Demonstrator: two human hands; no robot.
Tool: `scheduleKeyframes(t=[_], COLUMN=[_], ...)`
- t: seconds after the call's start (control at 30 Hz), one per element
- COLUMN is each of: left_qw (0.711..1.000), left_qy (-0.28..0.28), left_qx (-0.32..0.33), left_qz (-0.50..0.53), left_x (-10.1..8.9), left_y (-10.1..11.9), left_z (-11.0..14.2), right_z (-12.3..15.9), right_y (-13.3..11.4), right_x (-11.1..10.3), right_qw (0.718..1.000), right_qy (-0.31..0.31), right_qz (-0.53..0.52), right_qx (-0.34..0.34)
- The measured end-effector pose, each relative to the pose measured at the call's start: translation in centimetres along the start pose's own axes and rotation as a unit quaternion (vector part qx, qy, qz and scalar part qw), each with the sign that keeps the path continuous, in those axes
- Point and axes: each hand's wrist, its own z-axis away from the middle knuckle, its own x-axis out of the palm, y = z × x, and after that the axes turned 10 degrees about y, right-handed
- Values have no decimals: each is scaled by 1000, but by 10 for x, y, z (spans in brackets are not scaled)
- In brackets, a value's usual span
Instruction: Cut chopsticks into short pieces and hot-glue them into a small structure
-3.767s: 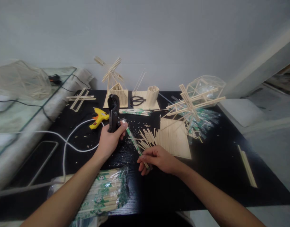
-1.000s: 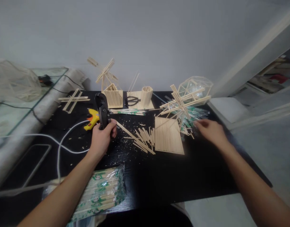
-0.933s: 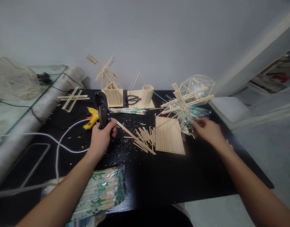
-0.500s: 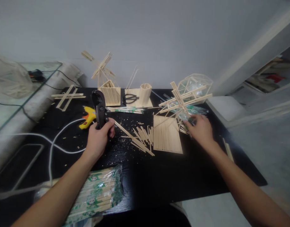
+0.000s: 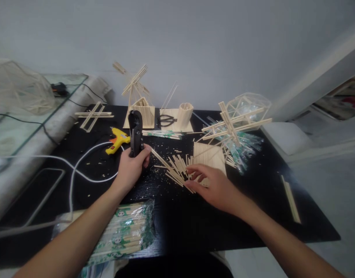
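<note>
My left hand (image 5: 131,168) is closed around a black hand cutter (image 5: 136,135), whose curved jaw points up. Cut wooden sticks (image 5: 179,165) lie in a loose pile just right of that hand, among small chips. Over the pile's right end is my right hand (image 5: 213,187), thumb and fingers apart and nothing visible between them. It partly covers a flat panel of sticks laid side by side (image 5: 208,153). Behind the panel, a crossed stick frame (image 5: 229,123) leans over crumpled plastic wrappers (image 5: 242,154).
A yellow glue gun (image 5: 118,141) lies left of the cutter with a white cable (image 5: 87,178). Stick-built models (image 5: 144,114), a stick cylinder (image 5: 185,116) and black scissors (image 5: 167,120) are at the back. A wrapped chopstick pack (image 5: 128,227) lies in front.
My right hand has moved left and nearer, from the wrappers beside the crossed frame to the cut sticks. The left hand still holds the cutter. The whole view has shifted slightly.
</note>
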Motion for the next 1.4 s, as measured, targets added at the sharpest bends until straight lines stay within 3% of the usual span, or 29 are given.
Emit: scheduleKeyframes(t=[0.07, 0.17, 0.27, 0.43, 0.57, 0.7, 1.07, 1.2, 1.3, 1.4], left_qw=[1000, 999, 997, 992, 990, 990, 976, 969, 966, 966], left_qy=[-9, -19, -34, -45, -45, -48, -61, -70, -78, -78], left_qx=[3, -3, -8, 39, 60, 63, 102, 126, 136, 137], left_qz=[-15, -35, -65, -112, -117, -120, -181, -200, -203, -203], left_x=[0, 1, 3, 3, 2, 2, -2, -3, -3, -3], left_y=[0, 1, 4, 4, -1, -3, -8, -7, -7, -6], left_z=[1, 3, 6, 9, 8, 8, 8, 8, 8, 9], right_z=[-8, -14, -13, 7, 31, 42, 24, 28, 33, 42], right_y=[-1, 2, 6, 22, 44, 53, 52, 43, 23, -1], right_x=[17, 32, 31, -4, -39, -55, -36, -57, -84, -108], right_qw=[996, 987, 981, 983, 989, 975, 974, 977, 983, 989], right_qy=[-58, -68, -72, -109, -68, -50, 85, 97, 102, 36], right_qz=[-58, -126, -150, -60, 79, 150, 161, 165, 108, 28], right_qx=[33, 71, 103, 138, 108, 157, 133, 96, 103, 141])
